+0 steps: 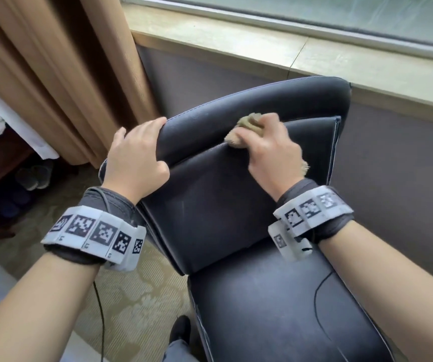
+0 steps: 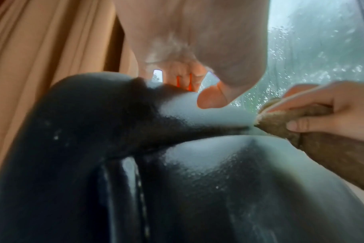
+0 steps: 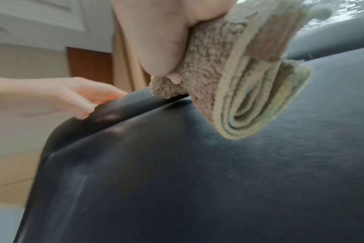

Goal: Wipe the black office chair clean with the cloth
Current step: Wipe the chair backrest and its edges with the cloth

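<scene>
While bracing the black office chair (image 1: 236, 205) with left hand (image 1: 134, 158) fingers curled over its backrest edge; right hand (image 1: 270, 150) clamped round cloth (image 1: 246, 126), pressed on backrest

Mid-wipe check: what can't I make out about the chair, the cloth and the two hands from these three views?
- Chair base and lower parts: cut off by the head view's bottom edge.
- Chair's rear face: hidden behind the backrest in all views.
- Left hand fingertips: curled over the top edge, out of sight.
- Cloth contact patch: covered by the right hand and the folds.
- Dust left on the leather: wrist views too blurred.
</scene>
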The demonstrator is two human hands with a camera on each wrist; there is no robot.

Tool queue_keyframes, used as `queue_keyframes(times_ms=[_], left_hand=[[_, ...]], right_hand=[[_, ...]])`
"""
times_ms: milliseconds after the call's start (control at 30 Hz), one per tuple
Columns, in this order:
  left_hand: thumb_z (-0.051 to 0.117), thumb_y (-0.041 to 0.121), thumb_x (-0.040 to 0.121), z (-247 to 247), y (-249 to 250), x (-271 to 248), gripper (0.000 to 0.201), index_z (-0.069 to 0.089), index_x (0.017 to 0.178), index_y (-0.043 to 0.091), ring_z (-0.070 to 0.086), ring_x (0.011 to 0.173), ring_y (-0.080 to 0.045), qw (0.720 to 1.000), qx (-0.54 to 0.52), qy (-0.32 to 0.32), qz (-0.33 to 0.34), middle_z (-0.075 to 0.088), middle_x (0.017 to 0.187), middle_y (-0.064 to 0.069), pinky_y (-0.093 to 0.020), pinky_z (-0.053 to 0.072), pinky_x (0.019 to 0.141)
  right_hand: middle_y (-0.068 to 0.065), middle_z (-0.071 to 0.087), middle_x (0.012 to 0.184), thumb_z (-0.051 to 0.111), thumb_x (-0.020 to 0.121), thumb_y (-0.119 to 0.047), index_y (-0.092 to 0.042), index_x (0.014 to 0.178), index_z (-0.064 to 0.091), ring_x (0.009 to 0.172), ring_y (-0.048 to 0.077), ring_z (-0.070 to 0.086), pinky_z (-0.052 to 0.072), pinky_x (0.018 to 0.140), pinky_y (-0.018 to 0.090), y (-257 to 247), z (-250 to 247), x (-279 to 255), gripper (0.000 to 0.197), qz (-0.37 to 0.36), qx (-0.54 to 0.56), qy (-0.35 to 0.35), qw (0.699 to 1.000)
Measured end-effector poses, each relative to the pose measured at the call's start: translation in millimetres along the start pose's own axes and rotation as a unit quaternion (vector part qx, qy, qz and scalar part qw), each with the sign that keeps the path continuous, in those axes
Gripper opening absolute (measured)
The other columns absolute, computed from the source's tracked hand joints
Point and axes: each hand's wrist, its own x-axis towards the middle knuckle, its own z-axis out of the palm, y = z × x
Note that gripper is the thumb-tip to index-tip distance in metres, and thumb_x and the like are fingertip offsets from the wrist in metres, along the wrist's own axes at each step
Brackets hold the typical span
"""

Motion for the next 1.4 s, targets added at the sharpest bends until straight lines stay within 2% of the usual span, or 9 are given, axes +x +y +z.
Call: queue_keyframes(times_ms=[100, 200, 333, 467, 667, 933, 1067, 1200, 1400], left_hand=[[0.053, 0.01, 0.061, 4.6, -1.0, -0.9, 0.071, 0.047, 0.131, 0.0, 0.053, 0.117, -0.031, 0.998, 0.059, 0.015, 0.022, 0.057, 0.125, -0.018, -0.055, 0.023, 0.106], [0.051, 0.013, 0.059, 9.0, 2.2, -2.4, 0.07, 0.048, 0.127, -0.004, 0.055, 0.113, -0.034, 0.994, 0.096, 0.03, 0.034, 0.059, 0.118, -0.021, -0.059, 0.026, 0.103], [0.045, 0.019, 0.057, 12.4, 5.4, -2.0, 0.074, 0.048, 0.127, -0.003, 0.054, 0.117, -0.033, 0.994, 0.1, 0.03, 0.021, 0.058, 0.121, -0.018, -0.059, 0.027, 0.101], [0.045, 0.02, 0.057, 12.6, 6.1, -1.5, 0.075, 0.048, 0.129, -0.002, 0.052, 0.119, -0.031, 0.995, 0.095, 0.028, 0.009, 0.057, 0.124, -0.018, -0.059, 0.027, 0.102], [0.045, 0.019, 0.056, 14.5, 7.9, -0.9, 0.074, 0.048, 0.128, -0.001, 0.053, 0.117, -0.031, 0.995, 0.095, 0.041, 0.004, 0.058, 0.123, -0.016, -0.058, 0.029, 0.101], [0.044, 0.027, 0.066, 6.7, 24.6, 5.4, 0.059, 0.054, 0.115, -0.003, 0.05, 0.116, -0.036, 0.988, 0.147, 0.05, -0.007, 0.062, 0.109, -0.021, -0.062, 0.027, 0.099], [0.043, 0.032, 0.069, 16.5, 52.6, 13.5, 0.075, 0.04, 0.136, -0.001, 0.047, 0.121, -0.033, 0.991, 0.132, 0.034, 0.008, 0.047, 0.136, -0.02, -0.06, 0.026, 0.1], [0.045, 0.031, 0.076, 28.8, 74.3, 25.8, 0.075, 0.029, 0.142, -0.003, 0.035, 0.132, -0.033, 0.99, 0.141, 0.003, 0.015, 0.035, 0.145, -0.021, -0.061, 0.02, 0.104], [0.06, 0.024, 0.075, 34.6, 84.4, 36.2, 0.067, 0.039, 0.131, -0.006, 0.044, 0.118, -0.038, 0.988, 0.15, 0.032, -0.006, 0.048, 0.127, -0.026, -0.062, 0.016, 0.106]], right_hand=[[0.004, 0.048, 0.102, 0.051, 0.069, -0.006, -0.027, 0.093, 0.069, 0.073, 0.026, 0.056, 0.034, 0.038, 0.023, -22.8, 15.2, -5.3, 0.037, -0.108, -0.021, -0.001, 0.994], [0.004, 0.048, 0.098, 0.041, 0.071, -0.008, -0.029, 0.097, 0.069, 0.07, 0.025, 0.055, 0.036, 0.037, 0.024, -10.7, 22.8, -5.3, 0.043, -0.117, -0.038, 0.01, 0.992], [0.008, 0.052, 0.097, 0.047, 0.069, -0.004, -0.029, 0.102, 0.067, 0.072, 0.028, 0.056, 0.04, 0.037, 0.026, 25.8, 17.0, -3.4, 0.045, -0.092, -0.074, 0.01, 0.993], [0.014, 0.056, 0.099, 0.062, 0.065, 0.005, -0.027, 0.106, 0.067, 0.081, 0.035, 0.056, 0.041, 0.041, 0.03, 57.5, 7.3, 0.7, 0.052, -0.01, -0.067, -0.021, 0.997], [0.015, 0.041, 0.123, 0.047, 0.083, 0.0, -0.033, 0.123, 0.056, 0.107, 0.037, 0.041, 0.045, 0.067, 0.046, 108.4, -8.7, -0.2, 0.053, 0.206, -0.055, -0.082, 0.974], [0.015, 0.038, 0.124, 0.044, 0.085, -0.004, -0.023, 0.118, 0.061, 0.105, 0.035, 0.044, 0.043, 0.075, 0.042, 91.0, -8.3, 7.5, 0.042, 0.259, -0.001, -0.054, 0.964], [0.016, 0.045, 0.118, 0.05, 0.085, -0.006, -0.023, 0.115, 0.063, 0.101, 0.034, 0.049, 0.045, 0.064, 0.04, 55.8, 0.2, 1.0, 0.037, 0.169, 0.048, -0.021, 0.984], [0.017, 0.056, 0.103, 0.065, 0.066, 0.007, -0.02, 0.105, 0.069, 0.084, 0.035, 0.057, 0.042, 0.045, 0.032, 33.3, 10.9, -6.8, 0.048, 0.058, 0.059, -0.026, 0.996], [0.019, 0.057, 0.102, 0.062, 0.064, 0.011, -0.022, 0.107, 0.068, 0.084, 0.037, 0.056, 0.041, 0.042, 0.031, 74.3, 5.7, -0.4, 0.054, 0.055, 0.005, -0.041, 0.998]])
